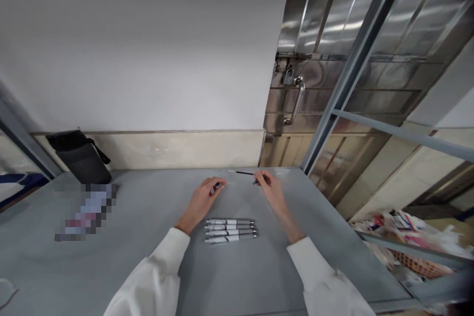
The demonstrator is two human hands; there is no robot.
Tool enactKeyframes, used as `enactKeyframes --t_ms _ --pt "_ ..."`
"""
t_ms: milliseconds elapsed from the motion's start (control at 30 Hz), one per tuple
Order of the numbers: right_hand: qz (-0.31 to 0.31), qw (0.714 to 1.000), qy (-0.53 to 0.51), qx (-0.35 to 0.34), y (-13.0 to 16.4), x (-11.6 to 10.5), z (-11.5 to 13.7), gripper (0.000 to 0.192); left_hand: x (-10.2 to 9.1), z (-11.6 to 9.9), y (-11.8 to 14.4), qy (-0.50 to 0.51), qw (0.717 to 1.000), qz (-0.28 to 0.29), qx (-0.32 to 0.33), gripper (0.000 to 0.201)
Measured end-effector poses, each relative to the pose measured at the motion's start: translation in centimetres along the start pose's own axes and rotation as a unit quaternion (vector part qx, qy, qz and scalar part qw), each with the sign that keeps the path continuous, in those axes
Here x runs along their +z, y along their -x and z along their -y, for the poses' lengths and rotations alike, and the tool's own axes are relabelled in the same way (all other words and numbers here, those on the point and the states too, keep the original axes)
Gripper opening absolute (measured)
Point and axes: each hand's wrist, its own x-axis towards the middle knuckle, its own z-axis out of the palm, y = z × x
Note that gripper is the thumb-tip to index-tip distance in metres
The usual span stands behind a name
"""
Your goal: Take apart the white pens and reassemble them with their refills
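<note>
Thumb and fingers of my right hand (269,188) are closed on a thin dark pen refill (244,173), which points left with a pale tip. A small dark piece (255,182) also shows at those fingertips, too small to name. My left hand (209,193) is curled in a pinch, with a small dark part (217,185) between its fingers. What that part is I cannot make out. Several white and grey pens (227,230) lie side by side on the table, nearer to me than both hands, touching neither.
The grey table (155,266) meets a wall at the back. A dark pouch (79,155) stands at the back left, a blurred-out item (87,212) before it. Metal frame posts (326,123) rise at the right, near a shelf (414,247) with plastic bags and a basket.
</note>
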Motion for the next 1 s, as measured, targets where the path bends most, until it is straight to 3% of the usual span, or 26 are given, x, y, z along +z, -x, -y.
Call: enactKeyframes --t_ms 300,1000 --pt "-0.016 0.999 0.041 0.001 0.14 -0.47 0.19 0.057 -0.03 -0.23 -0.09 0.037 0.999 -0.015 -0.010 0.028" --pt "-0.037 0.999 -0.005 0.037 0.14 -0.69 0.28 0.064 -0.05 -0.03 -0.44 0.067 0.997 -0.035 -0.027 0.032"
